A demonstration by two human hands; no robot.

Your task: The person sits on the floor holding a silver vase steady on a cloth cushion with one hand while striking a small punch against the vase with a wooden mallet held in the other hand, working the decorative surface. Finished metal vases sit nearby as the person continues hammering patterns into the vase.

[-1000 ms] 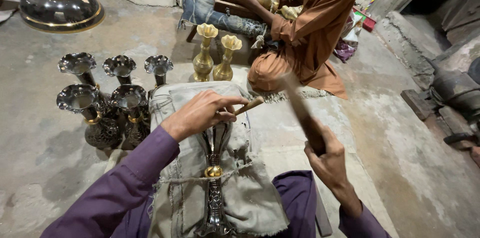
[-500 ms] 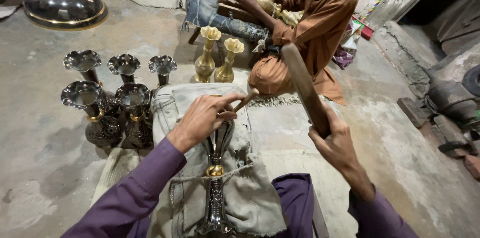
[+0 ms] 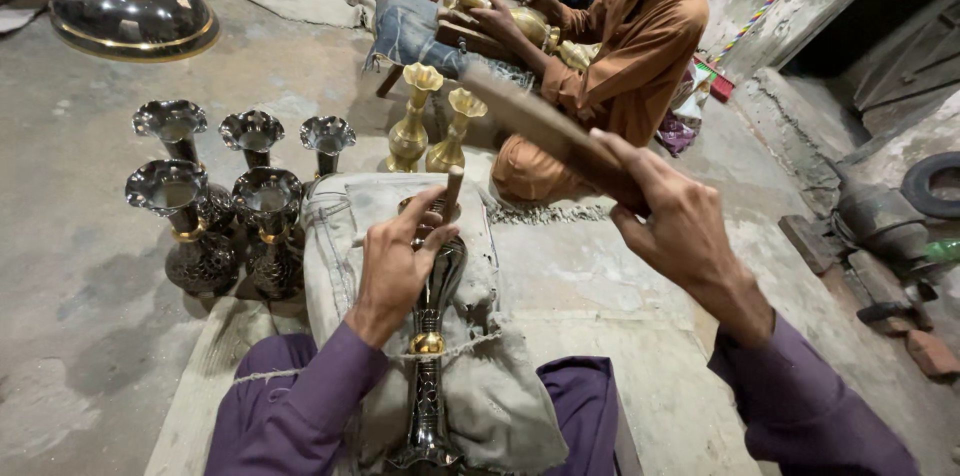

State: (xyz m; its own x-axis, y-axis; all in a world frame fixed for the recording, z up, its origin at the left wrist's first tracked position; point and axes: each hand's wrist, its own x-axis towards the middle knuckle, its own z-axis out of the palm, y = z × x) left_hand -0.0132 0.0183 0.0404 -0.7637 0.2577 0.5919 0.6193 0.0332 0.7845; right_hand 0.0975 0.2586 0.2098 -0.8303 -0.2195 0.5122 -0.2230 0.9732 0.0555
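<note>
Fingers of the left hand (image 3: 395, 261) pinch a short punch (image 3: 452, 186), tip set on the dark vase (image 3: 432, 336) lying across the lap. Thumb and forefinger close round the punch; the other fingers curl against the vase body, likely to steady it. Right hand (image 3: 678, 226) is fisted round a wooden stick (image 3: 535, 121), raised up and to the right, well apart from the punch, looks like a mallet grip. Vase lies on a cloth-wrapped cushion (image 3: 340, 236), neck toward the body, with a string (image 3: 470, 344) across its brass collar, probably to stop it rolling. Left of the cushion: a cluster of dark finished vases (image 3: 215, 206) standing upright on the floor (image 3: 90, 376). Beyond it: two brass vases (image 3: 430, 126), upright, side by side. Another person in an orange shirt (image 3: 640, 56) sits opposite, hands on a brass piece. Large dark metal base (image 3: 130, 11) top left.
</note>
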